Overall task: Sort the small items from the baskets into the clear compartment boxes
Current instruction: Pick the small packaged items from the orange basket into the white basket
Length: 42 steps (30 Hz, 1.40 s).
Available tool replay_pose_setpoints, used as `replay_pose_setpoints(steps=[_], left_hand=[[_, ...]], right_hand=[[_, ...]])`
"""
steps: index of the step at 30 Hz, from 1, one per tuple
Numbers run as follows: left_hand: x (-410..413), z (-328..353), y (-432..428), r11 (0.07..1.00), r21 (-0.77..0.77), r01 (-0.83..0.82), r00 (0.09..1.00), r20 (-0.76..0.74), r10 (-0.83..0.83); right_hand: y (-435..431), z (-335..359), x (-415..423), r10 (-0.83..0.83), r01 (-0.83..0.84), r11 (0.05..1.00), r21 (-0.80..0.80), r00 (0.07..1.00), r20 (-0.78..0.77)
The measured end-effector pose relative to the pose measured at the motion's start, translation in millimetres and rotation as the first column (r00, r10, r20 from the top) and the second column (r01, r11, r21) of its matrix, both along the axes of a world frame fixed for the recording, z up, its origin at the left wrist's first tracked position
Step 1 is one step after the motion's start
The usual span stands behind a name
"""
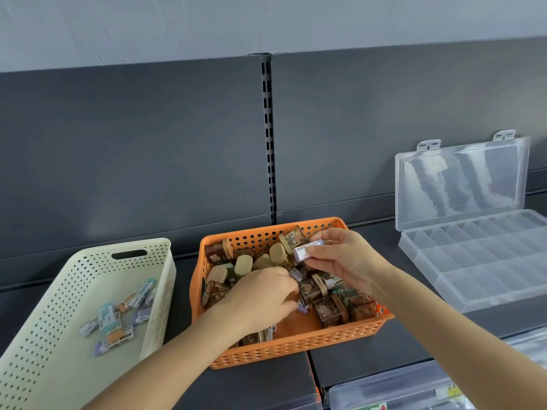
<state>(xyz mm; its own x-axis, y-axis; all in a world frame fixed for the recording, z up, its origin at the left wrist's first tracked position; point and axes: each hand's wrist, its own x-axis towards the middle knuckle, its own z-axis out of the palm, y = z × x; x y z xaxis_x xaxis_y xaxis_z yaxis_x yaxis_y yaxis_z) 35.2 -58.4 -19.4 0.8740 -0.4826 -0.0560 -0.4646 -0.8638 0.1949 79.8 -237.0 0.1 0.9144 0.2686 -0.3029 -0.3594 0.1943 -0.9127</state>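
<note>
- erasers (115, 318) in paper sleeves (purple, teal, orange) lie scattered on the floor of the cream perforated basket (159, 291), far left on the dark shelf (266, 389).
- left hand (260, 297): reaches down into the orange basket, fingers curled among the pile; whether they hold anything cannot be told.
- orange perforated basket (296, 347), centre: holds mostly small brown printed cases with beige caps (328, 313), with a few purple erasers mixed in.
- right hand (346, 258): above the orange basket's far right corner, thumb and fingertips pinching one purple-and-white eraser (305, 251).
- step in hand, as judged: picking erasers out of the mixed pile. it is best done one kind at a time, with a firm pinch on the sleeve, carrying each piece rightward to a single compartment.
- clear compartment box (473, 261), right: lid (461, 184) stands upright by the back panel, dividers showing; well apart from the pinched eraser.
- second clear box (399, 392), lower right: lid closed, contents indistinct.
</note>
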Motion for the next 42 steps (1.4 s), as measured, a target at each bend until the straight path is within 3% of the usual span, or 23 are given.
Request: replay_pose_setpoints(steps=[8, 17, 21, 26, 33, 42], left_hand=[[8.4, -21.4, -35.1, 0.935, 0.339, -0.101, 0.993, 0.093, 0.073], [15.2, -23.1, -36.8, 0.924, 0.321, -0.207, 0.976, 0.128, 0.174], [10.9, -10.7, -31.7, 0.938, 0.231, -0.257, 0.966, 0.100, 0.240], [9.6, -1.2, -7.8, 0.941, -0.093, -0.327, 0.942, 0.049, 0.332], [-3.3, 13.9, 47.0, 0.777, -0.452, -0.437, 0.868, 0.014, 0.496], [-44.8, 30.1, 138.9, 0.583, -0.588, -0.561, 0.706, 0.028, 0.708]], right_hand=[[-14.0, -7.3, 3.3, -0.103, 0.107, 0.992, -0.062, 0.993, 0.062], [-20.8, -7.9, -1.5, -0.074, 0.083, 0.988, -0.133, 0.994, 0.074], [-22.0, -8.3, -2.8, -0.043, 0.081, 0.964, -0.253, 0.988, 0.151], [-12.6, -6.7, -2.4, -0.006, 0.083, 0.936, -0.341, 0.975, 0.220], [23.1, 3.3, -2.1, 0.033, 0.066, 0.931, -0.359, 0.964, 0.264], [109.8, 3.8, -7.1, 0.290, -0.020, 0.826, -0.563, 0.872, 0.395]])
